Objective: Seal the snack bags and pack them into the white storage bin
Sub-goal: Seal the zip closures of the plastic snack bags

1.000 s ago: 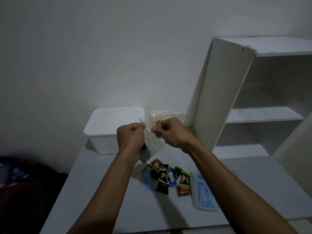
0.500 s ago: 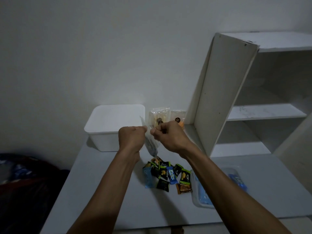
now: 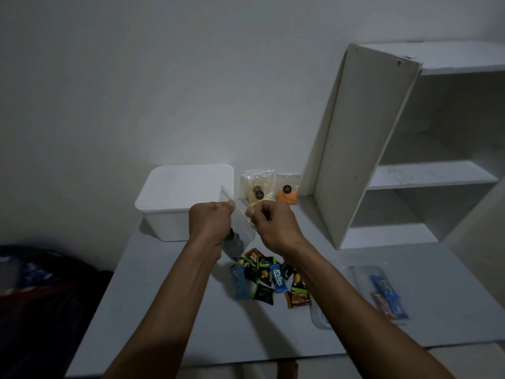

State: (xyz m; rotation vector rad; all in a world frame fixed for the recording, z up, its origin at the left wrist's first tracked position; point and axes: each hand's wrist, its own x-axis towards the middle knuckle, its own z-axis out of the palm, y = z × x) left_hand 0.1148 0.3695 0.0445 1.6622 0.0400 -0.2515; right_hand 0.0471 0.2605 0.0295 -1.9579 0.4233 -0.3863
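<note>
Pinching the top edge of a clear zip bag point(image 3: 240, 225) between them, the left hand point(image 3: 210, 222) and right hand point(image 3: 273, 225) hold it above the grey table point(image 3: 175, 310), each with curled fingers clamped on the strip. Dark contents sag in its lower corner. Behind stands the white storage bin point(image 3: 177, 212), with two sealed snack bags point(image 3: 270, 187) propped just beside it and small wrapped candies point(image 3: 270, 277) scattered below.
</note>
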